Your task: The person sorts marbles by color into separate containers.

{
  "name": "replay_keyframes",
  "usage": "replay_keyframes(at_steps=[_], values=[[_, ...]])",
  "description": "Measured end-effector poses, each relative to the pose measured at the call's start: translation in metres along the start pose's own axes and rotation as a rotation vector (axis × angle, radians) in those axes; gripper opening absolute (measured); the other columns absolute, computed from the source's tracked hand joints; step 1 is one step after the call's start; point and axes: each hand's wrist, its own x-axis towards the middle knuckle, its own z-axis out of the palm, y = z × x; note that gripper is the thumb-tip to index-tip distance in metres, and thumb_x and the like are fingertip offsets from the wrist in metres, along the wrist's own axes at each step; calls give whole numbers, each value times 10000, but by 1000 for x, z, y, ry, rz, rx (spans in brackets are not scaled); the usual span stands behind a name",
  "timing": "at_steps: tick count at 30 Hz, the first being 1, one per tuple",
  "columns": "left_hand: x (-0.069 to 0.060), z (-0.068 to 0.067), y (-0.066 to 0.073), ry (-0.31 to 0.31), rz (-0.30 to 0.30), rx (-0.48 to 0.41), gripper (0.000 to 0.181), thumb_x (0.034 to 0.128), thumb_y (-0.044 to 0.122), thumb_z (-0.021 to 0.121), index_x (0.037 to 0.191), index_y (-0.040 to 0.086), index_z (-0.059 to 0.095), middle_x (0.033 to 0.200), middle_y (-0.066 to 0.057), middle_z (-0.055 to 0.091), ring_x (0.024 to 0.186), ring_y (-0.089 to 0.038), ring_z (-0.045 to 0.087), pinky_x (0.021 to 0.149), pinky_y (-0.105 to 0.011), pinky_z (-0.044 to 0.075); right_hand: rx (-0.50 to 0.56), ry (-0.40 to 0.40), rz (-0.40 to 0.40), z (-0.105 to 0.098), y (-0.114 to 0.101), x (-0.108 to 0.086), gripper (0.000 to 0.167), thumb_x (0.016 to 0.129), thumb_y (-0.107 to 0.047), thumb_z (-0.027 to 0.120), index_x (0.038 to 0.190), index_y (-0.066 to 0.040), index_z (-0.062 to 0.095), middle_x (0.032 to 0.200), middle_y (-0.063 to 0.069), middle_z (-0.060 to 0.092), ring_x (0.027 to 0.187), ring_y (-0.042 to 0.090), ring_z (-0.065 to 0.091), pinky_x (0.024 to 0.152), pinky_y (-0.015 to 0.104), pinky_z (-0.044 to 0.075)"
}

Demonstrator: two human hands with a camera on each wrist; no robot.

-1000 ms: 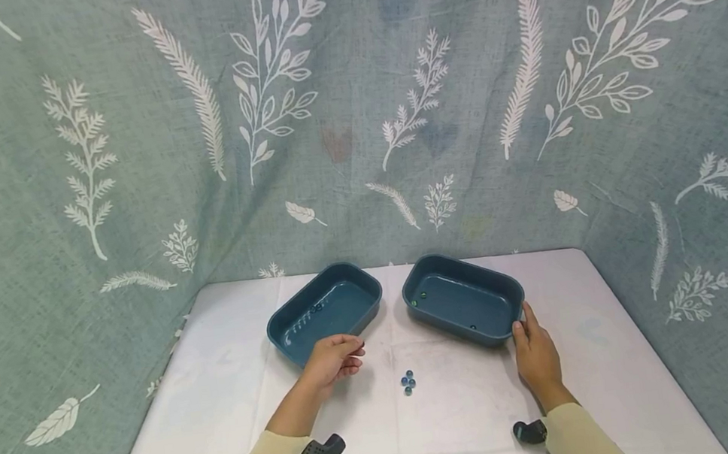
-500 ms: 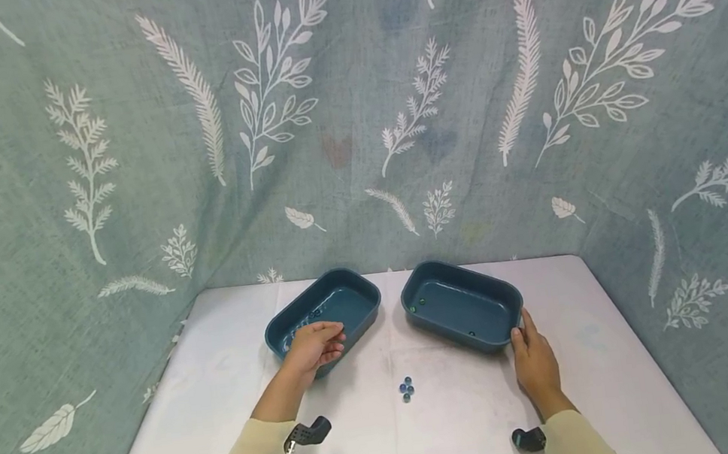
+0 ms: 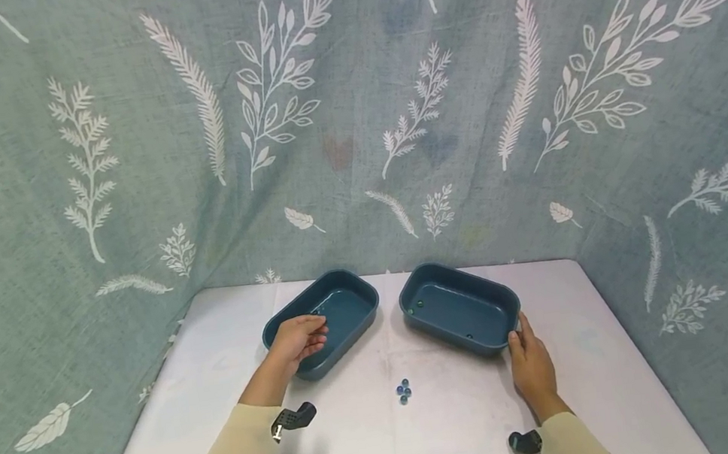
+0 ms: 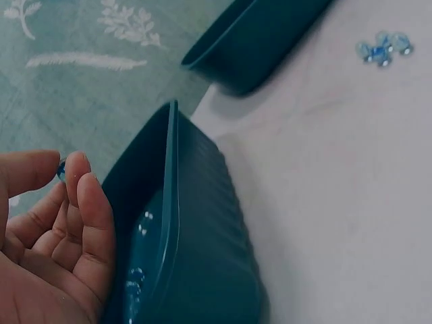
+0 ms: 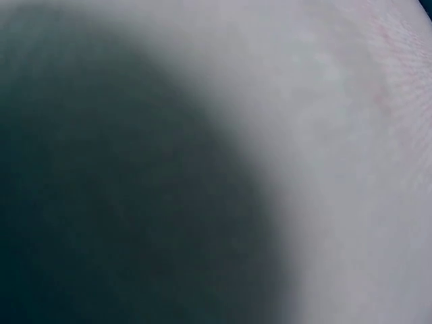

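Between thumb and fingertips my left hand (image 3: 297, 339) pinches a blue glass marble (image 4: 61, 170). That hand is above the left dark teal tub (image 3: 354, 311), partly covering its near side. Inside this tub a few clear marbles (image 4: 137, 275) show in the left wrist view. My right hand (image 3: 533, 371) touches the near right corner of the right teal tub (image 3: 465, 305), its fingers fairly straight along the outside. Two green marbles (image 3: 420, 303) and a dark marble (image 3: 469, 336) lie in that tub. The right wrist view is blurred, and the hand does not show there.
Several blue marbles (image 3: 407, 393) sit in a small cluster on the white tablecloth (image 3: 457, 427), in front of and between the tubs. A leaf-patterned curtain (image 3: 349, 107) stands behind the table and along both sides.
My left hand has moved left and forward, from the near side of the left tub to over it. The right hand stays at the right tub. The view has shifted slightly.
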Motion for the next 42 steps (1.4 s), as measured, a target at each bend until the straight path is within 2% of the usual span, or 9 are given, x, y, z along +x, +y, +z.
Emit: replay_keyframes(at_steps=[9,13,20,28,36,42], values=[[10,-10,-11,10,-60,-10,351,962,143,624,1206,-103,567,869,-80,673,667,-115,641,630,-245,571,-3,-15,22,7,4,-11,627,1036,-541,217,1576,-229,146,1366,236,505,1280,440,421,1051,635,302],[11,-12,-13,-7,-56,-5,356,960,156,626,1206,-93,562,910,-99,676,684,-107,645,647,-243,572,-11,10,13,8,4,-12,618,1041,-528,240,1569,-210,187,1343,234,530,1266,437,437,1043,631,315],[15,-21,-17,50,-90,-31,327,966,132,612,1195,-96,560,868,-85,679,668,-105,649,630,-238,575,0,-51,-1,14,-3,-10,646,1031,-553,241,1571,-206,178,1356,222,524,1283,428,430,1055,614,318],[31,-10,-11,8,-84,-65,352,967,112,599,1228,-115,536,832,-51,667,690,-104,655,677,-253,577,4,-18,10,9,-1,-10,620,1041,-526,246,1573,-219,168,1386,217,501,1291,415,421,1070,611,298],[42,1,-2,20,-95,8,296,957,106,605,1177,-89,570,845,-61,660,680,-109,638,679,-264,577,19,16,-23,-1,-3,-2,602,1050,-485,289,1565,-183,210,1358,230,519,1267,422,443,1055,614,317],[46,0,-4,39,-160,44,269,955,100,606,1154,-81,598,786,-44,656,626,-91,625,620,-235,569,16,17,-19,-1,-2,-3,604,1049,-494,280,1565,-190,207,1342,229,529,1260,424,445,1050,613,321]])
